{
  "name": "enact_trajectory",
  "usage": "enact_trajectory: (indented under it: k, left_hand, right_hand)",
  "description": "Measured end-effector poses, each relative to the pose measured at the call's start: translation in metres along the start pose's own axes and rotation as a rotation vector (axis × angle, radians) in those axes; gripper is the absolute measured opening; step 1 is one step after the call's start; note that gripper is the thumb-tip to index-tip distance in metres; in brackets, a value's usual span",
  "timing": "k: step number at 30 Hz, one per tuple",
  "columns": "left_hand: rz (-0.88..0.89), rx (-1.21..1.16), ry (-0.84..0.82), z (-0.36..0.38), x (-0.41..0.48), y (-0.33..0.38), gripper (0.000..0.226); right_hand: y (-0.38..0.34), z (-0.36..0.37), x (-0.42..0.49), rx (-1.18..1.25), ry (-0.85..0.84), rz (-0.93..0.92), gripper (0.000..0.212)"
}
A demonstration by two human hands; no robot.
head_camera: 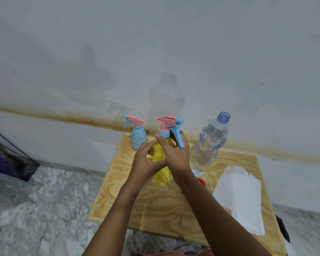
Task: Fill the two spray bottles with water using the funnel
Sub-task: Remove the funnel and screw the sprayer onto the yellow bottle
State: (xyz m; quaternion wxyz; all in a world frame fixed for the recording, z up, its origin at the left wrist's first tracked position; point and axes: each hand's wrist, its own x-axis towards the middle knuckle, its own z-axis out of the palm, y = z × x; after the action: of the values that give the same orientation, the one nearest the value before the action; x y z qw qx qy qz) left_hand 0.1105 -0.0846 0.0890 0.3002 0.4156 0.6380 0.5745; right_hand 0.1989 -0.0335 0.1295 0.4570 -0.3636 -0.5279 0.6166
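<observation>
Head view. The yellow bottle (162,176) stands on the board (155,206), between the blue bottle (138,139) and the water bottle (209,145). The left hand (146,159) wraps round its body. The right hand (175,154) curls round the collar just under the spray head (166,124).

The step looks like twisting that head off so the bottle can be filled. To do it well, the left hand should clamp the body firmly without squashing it and keep the base flat on the board. The right hand should turn the collar, not the trigger, then lift straight up so the tube inside comes clear. The water bottle has no cap and stands just beside the right hand, so a careless wrist could tip it.

Much is hidden. I cannot tell whether the head is coming off or going on. The hands cover most of the yellow bottle, so its water level is unreadable. The blue bottle is opaque and its head is on. A red thing (201,182) peeks out behind the right wrist; it may be the funnel or a cap. White paper (242,196) lies on the board's right side.
</observation>
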Motion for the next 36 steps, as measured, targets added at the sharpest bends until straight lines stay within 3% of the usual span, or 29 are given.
enact_trajectory:
  k: [4,9,13,19,23,27,30,33,36]
  left_hand:
    - [0.023,0.044,0.006,-0.007,0.002,0.0,0.043]
    - [-0.003,-0.008,-0.036,-0.008,0.0,0.003,0.041]
    - [-0.01,0.005,-0.057,-0.005,-0.003,0.005,0.05]
    - [-0.063,0.018,-0.189,-0.011,-0.004,0.002,0.031]
    - [-0.072,-0.012,-0.188,-0.005,-0.001,0.001,0.039]
    - [-0.054,0.006,-0.122,0.005,-0.003,0.0,0.033]
    - [-0.076,-0.01,-0.115,0.008,-0.003,-0.001,0.041]
    - [-0.098,-0.045,-0.132,0.01,-0.003,-0.006,0.065]
    - [-0.1,-0.151,-0.181,0.007,-0.006,-0.004,0.058]
  right_hand:
    - [-0.004,-0.008,0.004,-0.041,-0.091,-0.029,0.009]
    - [-0.006,-0.014,0.014,-0.05,-0.118,0.005,0.019]
    - [-0.006,-0.016,0.016,-0.19,-0.115,-0.021,0.033]
    - [-0.026,-0.04,0.02,-0.263,-0.435,0.005,0.027]
    - [-0.022,-0.042,0.02,-0.348,-0.337,-0.093,0.022]
    - [-0.012,-0.039,0.016,-0.464,-0.233,-0.199,0.019]
    - [-0.008,-0.034,0.012,-0.473,-0.155,-0.207,0.016]
    - [-0.007,-0.032,0.014,-0.425,-0.1,-0.182,0.02]
    - [-0.014,-0.034,0.017,-0.407,-0.144,-0.166,0.014]
